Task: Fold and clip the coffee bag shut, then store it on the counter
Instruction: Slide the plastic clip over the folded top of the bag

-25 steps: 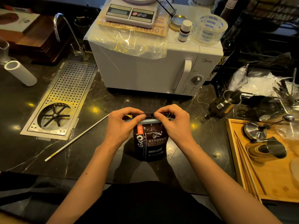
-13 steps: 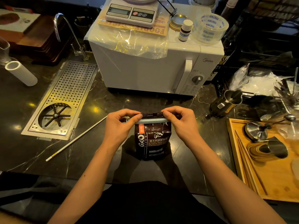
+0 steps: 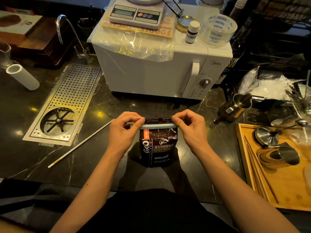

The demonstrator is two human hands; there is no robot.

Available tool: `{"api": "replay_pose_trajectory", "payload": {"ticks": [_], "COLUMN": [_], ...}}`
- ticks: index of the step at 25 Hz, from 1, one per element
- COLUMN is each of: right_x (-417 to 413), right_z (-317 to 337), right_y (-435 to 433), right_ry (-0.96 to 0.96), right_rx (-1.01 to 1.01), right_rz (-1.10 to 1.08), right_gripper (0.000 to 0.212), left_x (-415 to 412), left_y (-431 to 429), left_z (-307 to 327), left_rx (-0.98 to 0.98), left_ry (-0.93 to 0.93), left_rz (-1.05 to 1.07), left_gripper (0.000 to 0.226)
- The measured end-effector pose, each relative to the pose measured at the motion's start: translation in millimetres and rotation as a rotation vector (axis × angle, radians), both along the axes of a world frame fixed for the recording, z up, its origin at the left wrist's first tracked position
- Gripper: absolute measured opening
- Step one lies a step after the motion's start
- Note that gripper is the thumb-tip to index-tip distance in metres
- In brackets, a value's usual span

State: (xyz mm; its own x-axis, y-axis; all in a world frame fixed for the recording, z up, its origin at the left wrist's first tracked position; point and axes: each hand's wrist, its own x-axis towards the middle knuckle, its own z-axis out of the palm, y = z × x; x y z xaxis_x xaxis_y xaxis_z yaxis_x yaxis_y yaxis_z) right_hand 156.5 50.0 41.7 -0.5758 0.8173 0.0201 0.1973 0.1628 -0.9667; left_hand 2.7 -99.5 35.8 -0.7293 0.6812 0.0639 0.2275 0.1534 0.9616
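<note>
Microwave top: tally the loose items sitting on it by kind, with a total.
Digital scale: 1
Clear tape roll: 1
Small white-capped bottle: 1
Round gold lid: 1
Clear plastic sheet: 1
Printed yellow card under the scale: 1
Total: 6

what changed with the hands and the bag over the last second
Both hands slid outward along the folded top: the left hand and right hand now pinch the ends, baring the pale blue clip across the fold. The coffee bag stayed upright on the same spot of the counter; nothing let go.
</note>
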Motion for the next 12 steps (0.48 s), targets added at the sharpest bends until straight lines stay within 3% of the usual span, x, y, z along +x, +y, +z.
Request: {"api": "replay_pose_trajectory", "payload": {"ticks": [3,6,12], "right_x": [1,1,-12], "right_z": [-1,2,11], "right_y": [-2,-1,0], "right_ry": [-0.005,-0.091,-0.194], "right_rx": [-0.021,0.034,0.198], "right_rz": [0.073,0.259,0.35], "right_gripper": [0.005,0.028,0.03], "left_x": [4,6,4], "left_y": [1,4,8], "left_z": [2,-1,-3], "left_rx": [-0.018,-0.078,-0.075], "left_ry": [-0.117,-0.077,-0.077], "left_rz": [-0.073,-0.131,-0.11], "left_gripper": [0.026,0.048,0.041]}}
